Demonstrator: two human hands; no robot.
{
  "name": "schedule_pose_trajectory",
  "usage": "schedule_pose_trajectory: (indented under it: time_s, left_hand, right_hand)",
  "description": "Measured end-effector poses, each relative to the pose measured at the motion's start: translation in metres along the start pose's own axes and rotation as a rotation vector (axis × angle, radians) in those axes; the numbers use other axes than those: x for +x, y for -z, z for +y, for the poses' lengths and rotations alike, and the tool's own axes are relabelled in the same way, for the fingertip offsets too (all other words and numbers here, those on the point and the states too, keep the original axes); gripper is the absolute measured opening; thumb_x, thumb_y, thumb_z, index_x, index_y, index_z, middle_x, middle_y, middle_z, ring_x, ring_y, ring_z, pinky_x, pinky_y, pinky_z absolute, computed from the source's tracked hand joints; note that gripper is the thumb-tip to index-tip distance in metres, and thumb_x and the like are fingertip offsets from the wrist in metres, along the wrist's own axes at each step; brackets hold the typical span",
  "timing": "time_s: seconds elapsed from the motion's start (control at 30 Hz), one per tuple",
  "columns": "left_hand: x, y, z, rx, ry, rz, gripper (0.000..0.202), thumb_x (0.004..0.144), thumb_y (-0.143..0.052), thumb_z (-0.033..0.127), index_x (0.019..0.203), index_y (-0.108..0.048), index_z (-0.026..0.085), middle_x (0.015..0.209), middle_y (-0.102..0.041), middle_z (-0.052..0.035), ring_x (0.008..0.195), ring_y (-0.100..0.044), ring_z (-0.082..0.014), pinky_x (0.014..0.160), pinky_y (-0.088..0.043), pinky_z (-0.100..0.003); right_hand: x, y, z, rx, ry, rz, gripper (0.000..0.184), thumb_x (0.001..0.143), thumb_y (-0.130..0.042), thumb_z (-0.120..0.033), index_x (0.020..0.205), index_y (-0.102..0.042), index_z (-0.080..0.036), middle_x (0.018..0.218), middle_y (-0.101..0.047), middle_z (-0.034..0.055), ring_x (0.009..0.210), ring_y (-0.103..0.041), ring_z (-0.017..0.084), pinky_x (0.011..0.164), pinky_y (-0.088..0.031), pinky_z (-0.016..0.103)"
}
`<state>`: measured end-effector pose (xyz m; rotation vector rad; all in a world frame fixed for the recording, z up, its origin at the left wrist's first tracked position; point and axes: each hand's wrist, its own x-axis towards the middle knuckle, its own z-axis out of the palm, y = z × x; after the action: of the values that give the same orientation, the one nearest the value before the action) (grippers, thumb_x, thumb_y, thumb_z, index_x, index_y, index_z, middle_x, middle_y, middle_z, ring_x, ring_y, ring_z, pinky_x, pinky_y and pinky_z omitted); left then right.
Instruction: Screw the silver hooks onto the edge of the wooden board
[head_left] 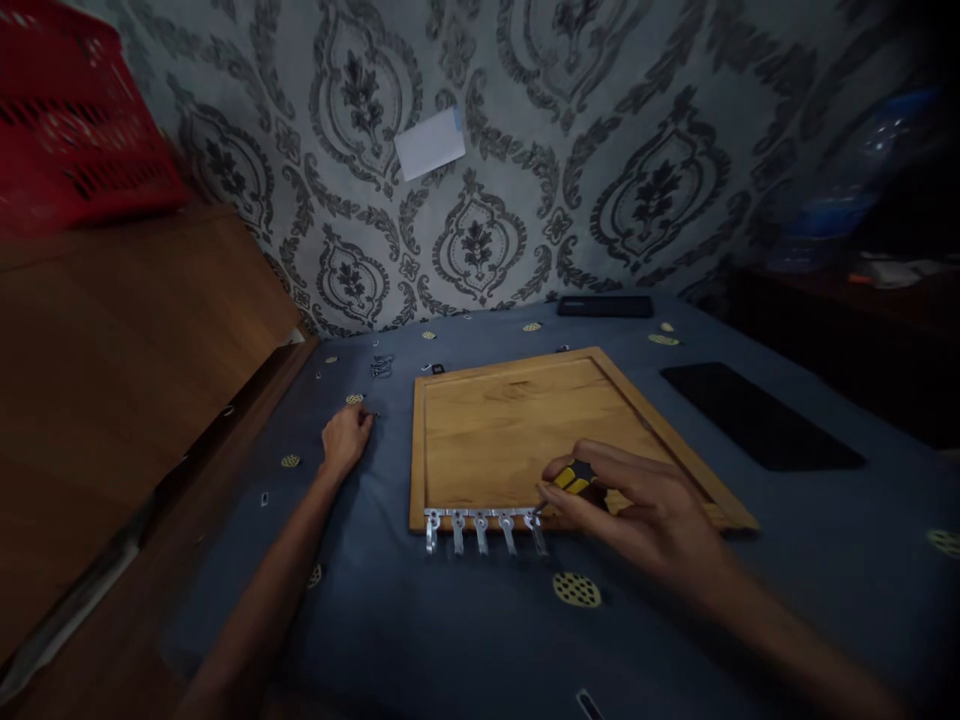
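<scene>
My right hand (pixel 652 505) grips a short screwdriver (pixel 576 478) by its yellow and black handle. The shaft slants down to the right end of a metal hook rail (pixel 480 514), which lies along the near edge of a framed wooden board (pixel 517 430). Several silver hooks hang from the rail over that edge. Left of the board, my left hand (pixel 347 438) rests on the blue cloth with its fingers closed. Something tiny shows at the fingertips, too small to name. Beyond this hand lies a small heap of metal bits (pixel 382 366), perhaps screws.
A black flat slab (pixel 761 415) lies right of the board, and a dark phone-like object (pixel 604 307) by the patterned wall. A red basket (pixel 82 120) stands on a wooden cabinet (pixel 142 330) at left. A plastic bottle (pixel 825 215) stands at far right.
</scene>
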<state>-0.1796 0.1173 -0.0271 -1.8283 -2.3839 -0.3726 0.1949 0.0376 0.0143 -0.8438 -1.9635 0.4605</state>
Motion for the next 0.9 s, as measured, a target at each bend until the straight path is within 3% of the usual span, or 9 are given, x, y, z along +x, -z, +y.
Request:
schedule_pose_trajectory:
  time_s: [0.23,0.43,0.67,0.9]
  left_hand:
    - [0.002,0.003,-0.003,-0.005,0.014,-0.048,0.017,0.096,-0.054,0.025,0.102,-0.070,0.022,0.106,-0.074,-0.0084,0.104,-0.068,-0.0265,0.083,-0.050,-0.033]
    - [0.011,0.005,-0.012,-0.034,-0.016,-0.135,0.023,0.099,-0.061,0.036,0.106,-0.067,0.016,0.104,-0.071,-0.0059,0.098,-0.068,-0.0204,0.089,-0.055,-0.040]
    - [0.013,0.007,-0.018,-0.026,-0.032,-0.165,0.016,0.096,-0.058,0.025,0.105,-0.069,0.019,0.100,-0.073,-0.0067,0.099,-0.068,-0.0228,0.083,-0.050,-0.032]
    - [0.017,0.003,-0.022,-0.047,-0.051,-0.156,0.022,0.092,-0.052,0.025,0.104,-0.069,0.018,0.100,-0.073,-0.0096,0.100,-0.066,-0.0276,0.079,-0.046,-0.032]
  right_hand:
    - [-0.001,0.000,0.003,0.029,-0.007,-0.019,0.030,0.099,-0.058,-0.041,0.079,-0.068,-0.021,0.070,-0.064,0.0040,0.057,-0.058,0.015,0.049,-0.044,0.028]
    - [0.000,0.002,0.000,0.038,-0.024,-0.026,0.029,0.099,-0.057,-0.041,0.082,-0.069,-0.020,0.069,-0.063,0.0036,0.057,-0.057,0.015,0.049,-0.044,0.028]
    - [-0.002,0.002,-0.002,0.056,-0.046,0.000,0.029,0.098,-0.060,-0.041,0.079,-0.067,-0.020,0.072,-0.064,0.0040,0.059,-0.056,0.014,0.050,-0.044,0.027]
    - [-0.003,0.002,-0.003,0.033,-0.059,-0.008,0.026,0.097,-0.063,-0.038,0.079,-0.065,-0.020,0.074,-0.065,0.0043,0.060,-0.058,0.014,0.052,-0.043,0.027]
